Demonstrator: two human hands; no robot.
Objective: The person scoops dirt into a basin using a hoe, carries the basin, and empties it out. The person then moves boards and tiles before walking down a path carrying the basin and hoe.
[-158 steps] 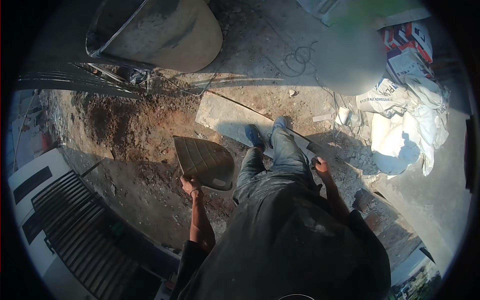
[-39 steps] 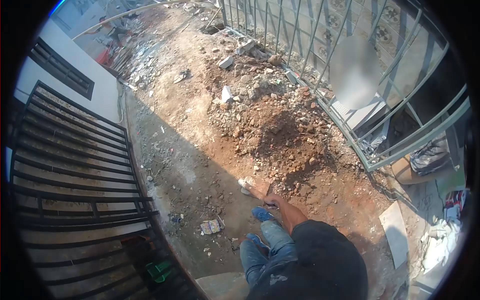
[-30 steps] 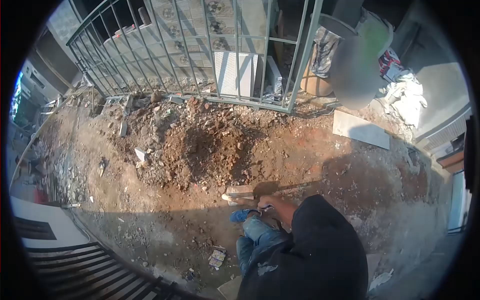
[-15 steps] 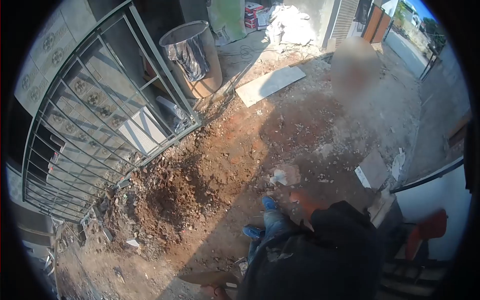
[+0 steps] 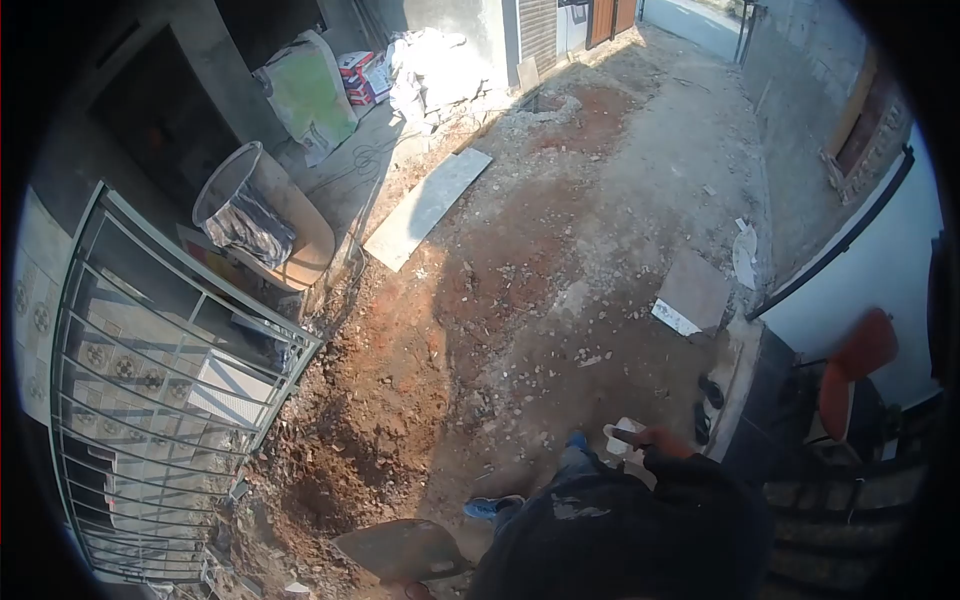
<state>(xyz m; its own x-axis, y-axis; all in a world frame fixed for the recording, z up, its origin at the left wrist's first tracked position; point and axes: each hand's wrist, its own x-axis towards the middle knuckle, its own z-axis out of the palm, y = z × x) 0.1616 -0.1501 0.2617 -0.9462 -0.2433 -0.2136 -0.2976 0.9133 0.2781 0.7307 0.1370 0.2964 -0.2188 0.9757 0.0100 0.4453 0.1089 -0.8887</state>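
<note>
My right hand, closed, is around the short handle of a pale, flat-faced hand tool in front of my body. The tool is small in view, and its exact kind does not show. Low in the view, my left hand is mostly cut off by the frame's edge. It is at the lower edge of a broad, rounded grey-brown sheet with a light slot near its right side. Beyond that sheet lies a heap of loose reddish soil. My blue shoes are on the dirt between the hands.
A green metal gate leans at the left, near a large tub with dark cloth over its rim. Long pale board and square tile lie on the rubble-strewn ground. At right are a red chair and a wall.
The view has swung, so the gate and tub sit further left and lower. My right hand has come closer to my body with the pale tool. The sheet at my left hand shows more broadly.
</note>
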